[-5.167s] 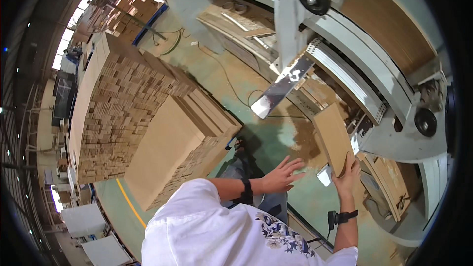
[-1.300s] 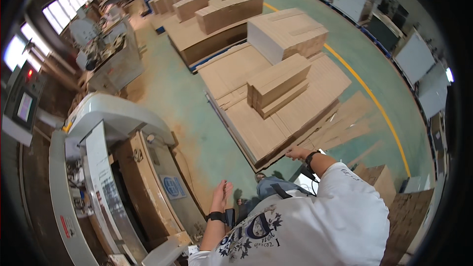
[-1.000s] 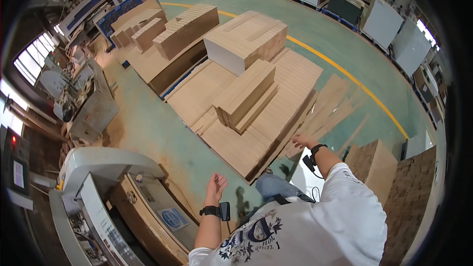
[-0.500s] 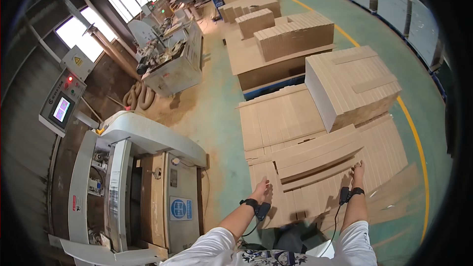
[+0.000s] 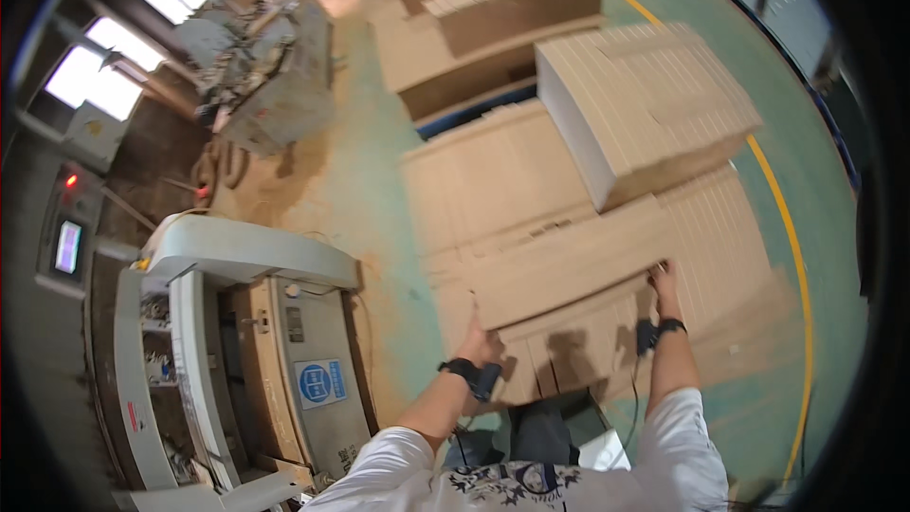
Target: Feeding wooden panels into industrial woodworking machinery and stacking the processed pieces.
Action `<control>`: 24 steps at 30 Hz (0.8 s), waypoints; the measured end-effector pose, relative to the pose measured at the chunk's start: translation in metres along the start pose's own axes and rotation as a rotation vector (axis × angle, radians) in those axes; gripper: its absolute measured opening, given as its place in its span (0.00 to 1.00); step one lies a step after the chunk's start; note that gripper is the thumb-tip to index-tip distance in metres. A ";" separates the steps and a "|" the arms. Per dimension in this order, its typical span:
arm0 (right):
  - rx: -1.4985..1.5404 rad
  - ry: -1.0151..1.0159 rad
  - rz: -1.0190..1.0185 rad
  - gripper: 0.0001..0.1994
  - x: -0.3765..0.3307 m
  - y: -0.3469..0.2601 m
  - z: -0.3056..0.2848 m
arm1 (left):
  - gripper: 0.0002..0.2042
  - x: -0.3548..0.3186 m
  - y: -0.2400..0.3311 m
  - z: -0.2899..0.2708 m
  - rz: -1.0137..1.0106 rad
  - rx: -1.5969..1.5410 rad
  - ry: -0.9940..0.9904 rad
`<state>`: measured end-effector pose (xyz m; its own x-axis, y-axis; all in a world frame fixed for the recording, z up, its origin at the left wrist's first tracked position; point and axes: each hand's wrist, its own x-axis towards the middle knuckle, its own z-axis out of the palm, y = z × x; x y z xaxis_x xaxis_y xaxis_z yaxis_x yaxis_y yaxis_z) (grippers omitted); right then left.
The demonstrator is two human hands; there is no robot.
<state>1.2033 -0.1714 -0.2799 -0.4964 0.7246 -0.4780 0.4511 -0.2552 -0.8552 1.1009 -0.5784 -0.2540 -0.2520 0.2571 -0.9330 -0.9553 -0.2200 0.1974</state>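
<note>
A long, narrow brown board [image 5: 569, 270] lies across the stack in front of me, with a dark gap under its near edge. My left hand [image 5: 482, 339] is at its left end, the thumb up along the end and the other fingers curled at the near corner. My right hand [image 5: 665, 286] grips the right near corner, fingers closed. Motion blur softens the fingertips. Beneath are flat brown boards [image 5: 502, 180]; a block of stacked boards [image 5: 654, 104] with a pale side stands just beyond the held board.
To the left stands a grey-white machine [image 5: 251, 246] with a control panel [image 5: 68, 242]. Another machine [image 5: 275, 104] is farther back. More board stacks [image 5: 517, 9] rest ahead on a blue base. A yellow floor line [image 5: 787, 228] curves along the right.
My hands have closed in on the narrow board's ends; the left moved left, the right slightly up and left. The board's face looks wider and more tilted. The whole view has shifted.
</note>
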 end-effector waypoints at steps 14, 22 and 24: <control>0.616 -0.522 0.390 0.13 -0.167 0.114 0.098 | 0.19 -0.058 -0.043 -0.093 0.413 0.006 0.005; 0.702 -0.533 0.559 0.28 -0.197 0.114 0.124 | 0.30 -0.099 -0.060 -0.085 0.256 0.168 0.048; 0.680 -0.509 0.582 0.26 -0.200 0.108 0.129 | 0.32 -0.126 -0.035 -0.039 0.725 0.890 0.061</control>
<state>1.2561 -0.4267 -0.3026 -0.6623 0.0557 -0.7472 0.2856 -0.9032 -0.3205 1.1723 -0.6399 -0.1554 -0.8025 0.2907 -0.5210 -0.3652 0.4513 0.8142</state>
